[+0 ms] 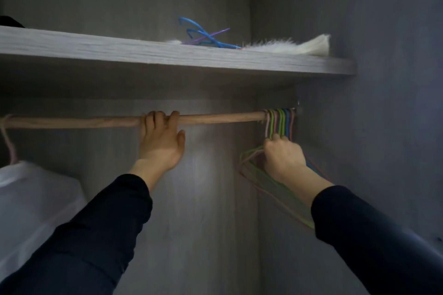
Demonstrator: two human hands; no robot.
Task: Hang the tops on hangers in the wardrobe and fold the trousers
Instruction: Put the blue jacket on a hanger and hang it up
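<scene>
Grey wardrobe [211,187]: my left hand [160,146] curls over the round wooden rail [215,118], probably bracing. My right hand [284,158] grips pastel wire hangers [279,122] bunched at its end, to free one.

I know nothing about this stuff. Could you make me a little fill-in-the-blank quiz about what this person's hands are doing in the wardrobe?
1. The left hand grips the wooden ____.
2. The right hand holds a bunch of coloured hangers at the ____ end of the wardrobe.
3. A blue hanger lies on the ____ above both hands.

Missing words: rail; right; shelf.
</scene>
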